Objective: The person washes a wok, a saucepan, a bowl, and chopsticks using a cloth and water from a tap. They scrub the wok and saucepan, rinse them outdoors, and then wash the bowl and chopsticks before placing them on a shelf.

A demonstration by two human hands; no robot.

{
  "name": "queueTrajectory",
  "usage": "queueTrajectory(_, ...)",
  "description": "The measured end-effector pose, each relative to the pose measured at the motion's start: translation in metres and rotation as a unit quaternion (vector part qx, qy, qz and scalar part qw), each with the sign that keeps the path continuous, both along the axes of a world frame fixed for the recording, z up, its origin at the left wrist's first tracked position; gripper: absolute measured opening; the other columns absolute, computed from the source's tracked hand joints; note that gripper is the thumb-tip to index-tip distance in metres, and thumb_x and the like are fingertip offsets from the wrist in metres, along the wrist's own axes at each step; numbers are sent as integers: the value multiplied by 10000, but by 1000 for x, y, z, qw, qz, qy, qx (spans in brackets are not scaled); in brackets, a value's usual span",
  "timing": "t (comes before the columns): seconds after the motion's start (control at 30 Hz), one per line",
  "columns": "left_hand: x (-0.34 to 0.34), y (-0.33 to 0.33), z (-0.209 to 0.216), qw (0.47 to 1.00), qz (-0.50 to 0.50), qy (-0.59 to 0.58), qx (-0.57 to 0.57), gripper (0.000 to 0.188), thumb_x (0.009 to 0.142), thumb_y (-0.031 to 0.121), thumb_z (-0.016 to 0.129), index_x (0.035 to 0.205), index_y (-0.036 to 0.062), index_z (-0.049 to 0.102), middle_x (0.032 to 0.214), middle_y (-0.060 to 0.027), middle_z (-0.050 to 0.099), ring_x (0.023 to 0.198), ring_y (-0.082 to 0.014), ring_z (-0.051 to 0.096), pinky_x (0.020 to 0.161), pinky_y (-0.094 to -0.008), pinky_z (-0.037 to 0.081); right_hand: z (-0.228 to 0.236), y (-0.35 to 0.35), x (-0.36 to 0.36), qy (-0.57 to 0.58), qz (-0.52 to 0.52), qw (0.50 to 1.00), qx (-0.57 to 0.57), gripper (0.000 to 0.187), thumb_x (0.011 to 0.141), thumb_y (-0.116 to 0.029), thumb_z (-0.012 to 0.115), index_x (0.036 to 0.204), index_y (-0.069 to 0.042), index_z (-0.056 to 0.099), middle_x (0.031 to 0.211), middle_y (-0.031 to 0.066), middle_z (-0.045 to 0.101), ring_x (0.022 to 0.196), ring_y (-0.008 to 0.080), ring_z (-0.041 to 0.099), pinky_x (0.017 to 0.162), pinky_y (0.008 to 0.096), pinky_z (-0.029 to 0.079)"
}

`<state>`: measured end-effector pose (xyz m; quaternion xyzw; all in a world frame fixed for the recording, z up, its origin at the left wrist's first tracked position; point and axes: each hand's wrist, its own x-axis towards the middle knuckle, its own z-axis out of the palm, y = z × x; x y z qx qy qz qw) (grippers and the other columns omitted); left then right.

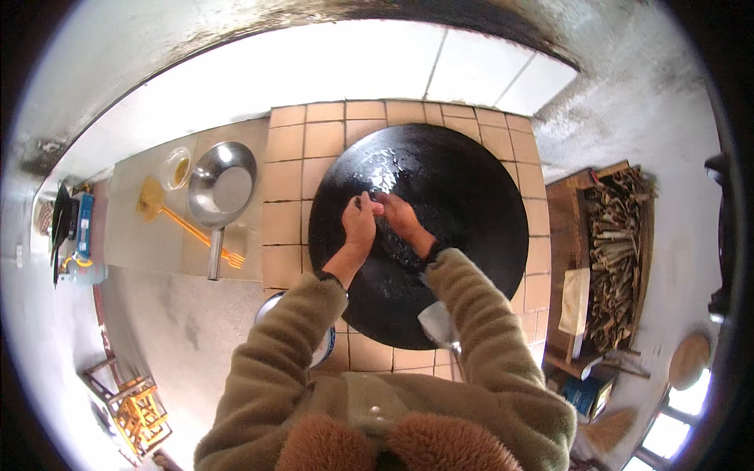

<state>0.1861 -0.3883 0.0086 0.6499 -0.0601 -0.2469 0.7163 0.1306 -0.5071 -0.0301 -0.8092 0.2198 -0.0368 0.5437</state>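
Both hands are found above the black wok (479, 239), over its left half and the far side of its middle; the wok spreads beneath them and well out to the right of the right hand. The left hand (359, 224) has its fingers bent inward toward the right hand (404, 217), which is angled in to meet it. A small pinkish piece (378, 209) shows between the fingertips (whether object or finger cannot be determined). It cannot be told whether either hand is closed on anything.

Beyond the fingers, the wok's surface is glossy and appears wet. Toward the body from the right hand, a metal turner (438, 325) lies at the wok's near edge, beside the right sleeve (487, 310). Toward the body from the left hand, a blue-rimmed bowl (331, 345) is partly hidden by the left sleeve (287, 334).

Left of the left hand, past a strip of tiled stove top (284, 180), sits a steel pan (224, 184), handle toward the body. Farther left lie an orange utensil (188, 227) and a clear bowl (176, 169) with yellowish contents. Well to the right of the right hand is stacked firewood (620, 259).
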Motion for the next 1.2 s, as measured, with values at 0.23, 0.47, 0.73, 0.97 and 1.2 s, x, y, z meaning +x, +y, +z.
queueTrajectory(0.23, 26, 19, 36, 999, -33, -35, 4, 310, 987, 272, 433, 836, 18, 531, 727, -79, 638, 668, -135, 613, 665, -256, 491, -41, -77, -92, 45, 368, 807, -459, 171, 735, -191, 621, 888, -135, 671, 871, 120, 636, 960, 312, 578, 929, 490, 362)
queueTrajectory(0.47, 12, 17, 46, 987, -57, -151, 24, 225, 851, 123, 488, 670, 36, 587, 742, -122, 625, 752, -210, 612, 709, -355, 483, -65, -38, -97, 152, 213, 925, -274, 313, 874, -136, 479, 1174, -54, 515, 1048, 232, 604, 1009, 402, 564, 849, 455, 457)
queueTrajectory(0.73, 11, 9, 42, 996, -38, -76, 1, 261, 965, 192, 455, 783, 11, 501, 661, -58, 572, 624, -123, 550, 617, -274, 467, -138, -48, -81, -91, -80, 987, -107, 327, 928, -175, 468, 1207, -5, 485, 1012, 218, 606, 889, 321, 609, 744, 397, 502)
queueTrajectory(0.97, 6, 19, 54, 994, -36, 31, -101, 139, 911, 122, 482, 812, 42, 536, 732, -56, 577, 664, -118, 558, 583, -289, 473, -65, 15, -53, 80, 227, 880, -410, 469, 887, -169, 509, 1345, -127, 416, 774, 177, 633, 671, 372, 621, 599, 476, 481)
queueTrajectory(1.2, -7, 19, 63, 953, -112, -280, 29, 247, 809, 155, 714, 1003, 26, 633, 879, -21, 634, 811, -68, 561, 728, -229, 479, 52, 20, -31, -173, 78, 926, -325, 253, 800, -115, 568, 1044, -65, 527, 822, 122, 608, 722, 323, 609, 587, 415, 472)
